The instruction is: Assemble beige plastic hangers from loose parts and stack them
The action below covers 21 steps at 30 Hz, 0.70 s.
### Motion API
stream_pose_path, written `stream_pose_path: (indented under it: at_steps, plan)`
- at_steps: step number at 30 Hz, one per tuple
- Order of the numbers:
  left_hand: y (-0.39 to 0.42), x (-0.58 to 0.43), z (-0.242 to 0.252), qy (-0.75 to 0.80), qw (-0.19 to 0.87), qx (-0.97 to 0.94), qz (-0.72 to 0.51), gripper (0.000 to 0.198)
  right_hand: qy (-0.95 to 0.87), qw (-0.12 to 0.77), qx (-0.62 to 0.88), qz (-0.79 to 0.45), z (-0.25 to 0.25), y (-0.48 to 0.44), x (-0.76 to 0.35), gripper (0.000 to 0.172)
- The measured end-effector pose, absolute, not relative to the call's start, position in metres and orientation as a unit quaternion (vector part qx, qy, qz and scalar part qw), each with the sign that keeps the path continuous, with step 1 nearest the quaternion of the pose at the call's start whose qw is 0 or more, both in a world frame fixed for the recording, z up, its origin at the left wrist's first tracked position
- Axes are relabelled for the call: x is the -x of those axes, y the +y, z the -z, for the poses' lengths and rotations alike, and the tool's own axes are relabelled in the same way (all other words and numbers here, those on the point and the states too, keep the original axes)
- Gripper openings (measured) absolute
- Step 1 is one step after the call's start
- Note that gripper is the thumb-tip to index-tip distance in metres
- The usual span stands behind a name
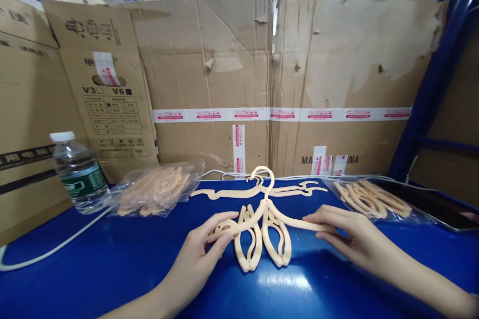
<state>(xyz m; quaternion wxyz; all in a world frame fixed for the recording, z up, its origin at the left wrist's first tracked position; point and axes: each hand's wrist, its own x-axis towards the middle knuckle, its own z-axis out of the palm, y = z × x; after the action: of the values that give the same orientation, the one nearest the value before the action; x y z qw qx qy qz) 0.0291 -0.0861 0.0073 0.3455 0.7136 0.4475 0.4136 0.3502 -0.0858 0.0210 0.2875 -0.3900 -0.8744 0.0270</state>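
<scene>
Between my hands is a cream plastic folding hanger [286,218], its two arms spread and its hook pointing up. My left hand [204,249] pinches the end of its left arm between thumb and fingers. The end of the right arm is gripped by my right hand [346,237], partly hidden behind the fingers. Below and behind it, folded hangers [247,254] of the same colour lie on the blue table [149,264], their hooks hidden from me. Further back, unfolded hangers [232,193] rest on the table with arms stretched sideways.
A clear bag of hangers [155,192] lies back left, beside a water bottle [80,174]. Another bagged set [370,199] sits back right, near a dark flat device [434,204]. A white cable [56,249] crosses the left side. Cardboard sheets [209,70] stand behind.
</scene>
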Motion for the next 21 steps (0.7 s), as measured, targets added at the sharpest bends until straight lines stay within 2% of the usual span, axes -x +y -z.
stream_pose_path:
  at_steps: [3,7,11,13,16,21]
  plan:
    - [-0.084,-0.028,-0.007,0.456,0.35,-0.697,-0.429,0.039,-0.883,0.287,0.362,0.078,-0.019,-0.084,-0.353,0.028]
    - [-0.082,-0.027,-0.005,0.456,0.353,-0.689,-0.44,0.04,-0.841,0.266,0.398,0.254,-0.017,-0.087,-0.355,0.025]
    - [-0.085,-0.027,-0.007,0.447,0.351,-0.692,-0.445,0.038,-0.809,0.228,0.426,0.336,-0.013,-0.094,-0.354,0.037]
    - [-0.087,-0.028,-0.009,0.447,0.352,-0.691,-0.447,0.038,-0.805,0.222,0.43,0.343,-0.012,-0.096,-0.352,0.041]
    - [-0.087,-0.028,-0.01,0.448,0.353,-0.689,-0.447,0.039,-0.81,0.262,0.424,0.308,-0.011,-0.096,-0.349,0.042]
    - [-0.086,-0.027,-0.008,0.447,0.356,-0.684,-0.454,0.037,-0.794,0.404,0.44,0.11,-0.009,-0.091,-0.341,0.037]
